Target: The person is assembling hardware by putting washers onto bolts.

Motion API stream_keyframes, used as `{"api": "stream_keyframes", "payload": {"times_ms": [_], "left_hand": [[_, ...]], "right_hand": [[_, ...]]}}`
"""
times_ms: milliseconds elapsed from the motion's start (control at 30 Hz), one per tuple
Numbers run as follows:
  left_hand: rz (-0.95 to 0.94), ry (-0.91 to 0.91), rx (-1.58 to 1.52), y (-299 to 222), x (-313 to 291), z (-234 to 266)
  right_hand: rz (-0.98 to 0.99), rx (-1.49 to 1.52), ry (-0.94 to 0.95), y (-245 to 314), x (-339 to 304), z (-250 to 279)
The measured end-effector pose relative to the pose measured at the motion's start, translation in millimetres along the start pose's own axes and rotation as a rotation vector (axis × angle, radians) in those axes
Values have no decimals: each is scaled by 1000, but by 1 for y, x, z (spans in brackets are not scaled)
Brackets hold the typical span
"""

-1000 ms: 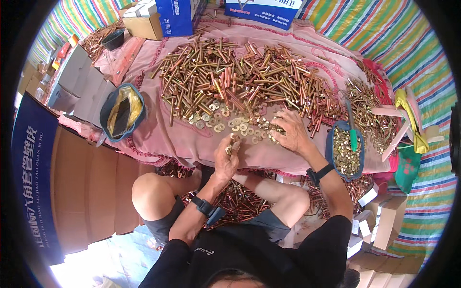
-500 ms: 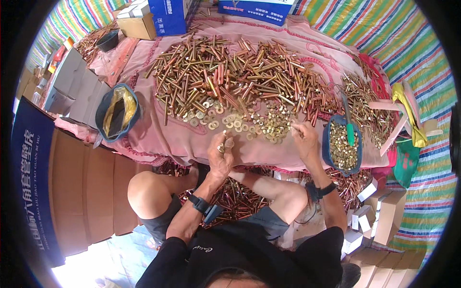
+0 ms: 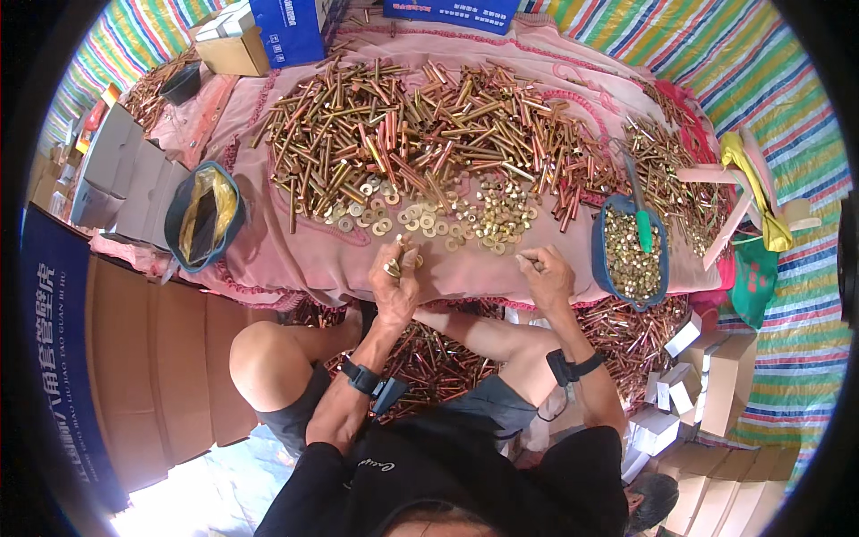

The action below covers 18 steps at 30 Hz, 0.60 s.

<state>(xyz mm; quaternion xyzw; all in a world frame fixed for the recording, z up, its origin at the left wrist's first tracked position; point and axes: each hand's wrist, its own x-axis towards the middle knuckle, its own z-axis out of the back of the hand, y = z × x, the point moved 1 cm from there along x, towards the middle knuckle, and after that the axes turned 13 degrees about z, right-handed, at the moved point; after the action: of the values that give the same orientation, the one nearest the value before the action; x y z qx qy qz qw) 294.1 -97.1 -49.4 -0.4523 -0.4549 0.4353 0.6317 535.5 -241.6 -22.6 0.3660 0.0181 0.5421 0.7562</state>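
My left hand [image 3: 396, 279] is closed around a few gold-coloured metal pieces [image 3: 392, 267], held just above the near edge of the pink cloth [image 3: 465, 278]. To its right, my right hand [image 3: 548, 276] has thumb and fingers pinched together; whatever sits at the tips is too small to make out. Beyond both hands lie flat round washers [image 3: 428, 220] and a heap of small nuts [image 3: 506, 210]. Farther back spreads a large pile of copper- and gold-coloured metal tubes [image 3: 403, 134].
At right stands a blue tub [image 3: 598, 264] of nuts with a green-handled tool [image 3: 644, 231]. Another blue tub [image 3: 176, 233], lined with yellow plastic, is at left. More rods [image 3: 438, 367] lie below the cloth between my legs. Cartons [image 3: 729, 376] stand at lower right.
My right hand has drawn back from the nut heap toward me, fingers still pinched. My left hand stays nearly in place, closed. The whole view has shifted slightly.
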Motion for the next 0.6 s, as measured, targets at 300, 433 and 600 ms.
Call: {"api": "stream_keyframes", "payload": {"times_ms": [300, 433, 600], "left_hand": [[-32, 16, -51, -3, 2, 3], [-74, 53, 21, -5, 3, 1], [-143, 24, 38, -6, 4, -1]], "right_hand": [[-230, 254, -74, -8, 32, 4], [-358, 212, -110, -6, 51, 15], [-395, 149, -33, -12, 64, 13]]}}
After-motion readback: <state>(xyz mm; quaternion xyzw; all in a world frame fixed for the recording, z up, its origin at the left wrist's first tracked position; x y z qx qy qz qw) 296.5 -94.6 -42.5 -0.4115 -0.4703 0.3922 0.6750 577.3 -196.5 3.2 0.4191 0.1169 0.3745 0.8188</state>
